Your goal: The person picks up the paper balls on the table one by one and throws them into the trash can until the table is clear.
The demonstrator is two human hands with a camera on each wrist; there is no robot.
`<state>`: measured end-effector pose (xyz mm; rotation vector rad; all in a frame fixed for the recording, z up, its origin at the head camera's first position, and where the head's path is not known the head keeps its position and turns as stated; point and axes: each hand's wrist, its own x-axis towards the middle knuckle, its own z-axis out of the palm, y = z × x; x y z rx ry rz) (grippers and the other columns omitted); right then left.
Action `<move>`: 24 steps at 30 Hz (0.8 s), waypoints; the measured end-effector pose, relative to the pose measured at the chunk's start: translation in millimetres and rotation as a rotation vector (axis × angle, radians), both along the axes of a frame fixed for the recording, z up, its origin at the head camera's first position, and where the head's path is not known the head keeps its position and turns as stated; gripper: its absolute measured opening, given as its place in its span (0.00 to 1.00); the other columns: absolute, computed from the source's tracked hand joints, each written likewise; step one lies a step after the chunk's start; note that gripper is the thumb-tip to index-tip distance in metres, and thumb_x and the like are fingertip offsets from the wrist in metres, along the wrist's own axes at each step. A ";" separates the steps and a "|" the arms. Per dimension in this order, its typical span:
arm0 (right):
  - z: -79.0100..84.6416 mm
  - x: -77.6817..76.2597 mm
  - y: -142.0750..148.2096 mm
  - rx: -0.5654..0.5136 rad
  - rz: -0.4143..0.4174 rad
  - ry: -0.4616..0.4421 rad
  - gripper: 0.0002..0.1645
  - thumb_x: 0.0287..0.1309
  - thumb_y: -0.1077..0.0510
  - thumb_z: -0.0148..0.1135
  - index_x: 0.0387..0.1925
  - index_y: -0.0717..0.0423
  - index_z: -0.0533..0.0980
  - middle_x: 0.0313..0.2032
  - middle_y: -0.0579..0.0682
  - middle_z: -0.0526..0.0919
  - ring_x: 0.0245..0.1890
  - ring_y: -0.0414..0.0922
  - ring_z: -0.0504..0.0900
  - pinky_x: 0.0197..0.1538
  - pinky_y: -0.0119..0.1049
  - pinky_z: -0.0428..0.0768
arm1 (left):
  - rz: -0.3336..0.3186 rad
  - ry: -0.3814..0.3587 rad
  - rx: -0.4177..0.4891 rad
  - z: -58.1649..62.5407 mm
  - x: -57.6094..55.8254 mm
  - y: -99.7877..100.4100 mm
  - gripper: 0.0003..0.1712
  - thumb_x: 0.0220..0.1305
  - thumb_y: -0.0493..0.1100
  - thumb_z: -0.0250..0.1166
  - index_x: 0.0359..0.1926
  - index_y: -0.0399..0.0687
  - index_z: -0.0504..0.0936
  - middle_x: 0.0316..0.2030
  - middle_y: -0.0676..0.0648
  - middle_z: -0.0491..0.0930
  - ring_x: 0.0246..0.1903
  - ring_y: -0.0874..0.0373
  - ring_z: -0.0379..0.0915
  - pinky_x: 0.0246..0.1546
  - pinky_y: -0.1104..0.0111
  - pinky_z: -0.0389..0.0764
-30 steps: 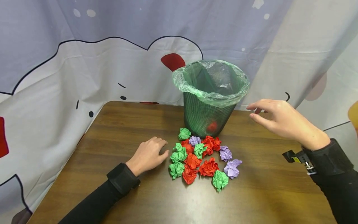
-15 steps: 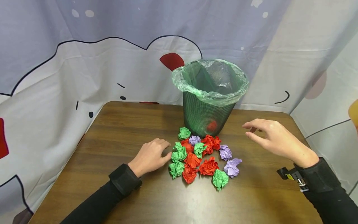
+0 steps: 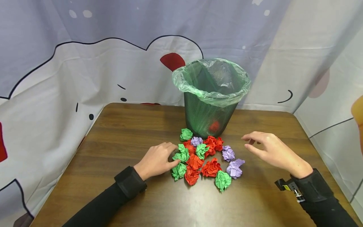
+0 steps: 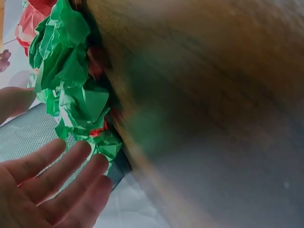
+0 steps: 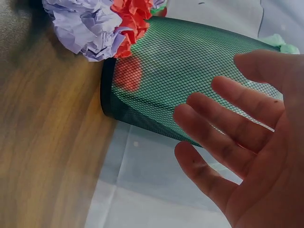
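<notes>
My left hand is at the left side of a pile of crumpled paper balls, its fingertips right at a green paper ball. In the left wrist view the fingers are spread, with green paper balls beyond the thumb and fingertips. My right hand hovers to the right of the pile, fingers loosely bent and holding nothing. Nearest to it are two purple paper balls. Red paper balls fill the middle of the pile, and another green paper ball lies at its front.
Behind the pile stands a mesh wastebasket with a green plastic liner folded over its rim. A red paper ball shows through its mesh. The wooden table ends at a printed curtain.
My left hand has moved right, up to the green paper balls. The right hand has come down and slightly left from beside the wastebasket rim toward the table.
</notes>
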<state>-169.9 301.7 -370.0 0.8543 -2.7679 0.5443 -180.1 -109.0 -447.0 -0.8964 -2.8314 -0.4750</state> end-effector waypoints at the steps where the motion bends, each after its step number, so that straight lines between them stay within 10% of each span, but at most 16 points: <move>1: -1.0 0.1 0.1 -0.001 -0.001 0.000 0.13 0.65 0.56 0.66 0.50 0.48 0.82 0.41 0.36 0.85 0.39 0.31 0.80 0.41 0.36 0.81 | 0.004 -0.015 0.002 -0.6 -0.2 0.7 0.27 0.59 0.60 0.70 0.52 0.48 0.83 0.42 0.52 0.83 0.40 0.59 0.79 0.39 0.62 0.82; 11: -8.3 0.4 -0.3 -0.008 -0.001 -0.017 0.13 0.65 0.56 0.65 0.50 0.48 0.82 0.41 0.36 0.85 0.38 0.31 0.80 0.40 0.34 0.80 | 0.022 -0.146 0.045 -4.8 -2.4 7.1 0.20 0.59 0.54 0.72 0.45 0.49 0.80 0.30 0.54 0.79 0.26 0.64 0.71 0.30 0.69 0.75; 24: -11.6 -0.9 0.6 -0.020 -0.009 -0.046 0.13 0.67 0.54 0.63 0.51 0.48 0.82 0.41 0.38 0.85 0.38 0.32 0.80 0.38 0.33 0.81 | -0.019 -0.174 0.072 -9.3 -6.0 9.5 0.13 0.61 0.48 0.71 0.43 0.50 0.82 0.34 0.57 0.78 0.33 0.65 0.75 0.37 0.68 0.78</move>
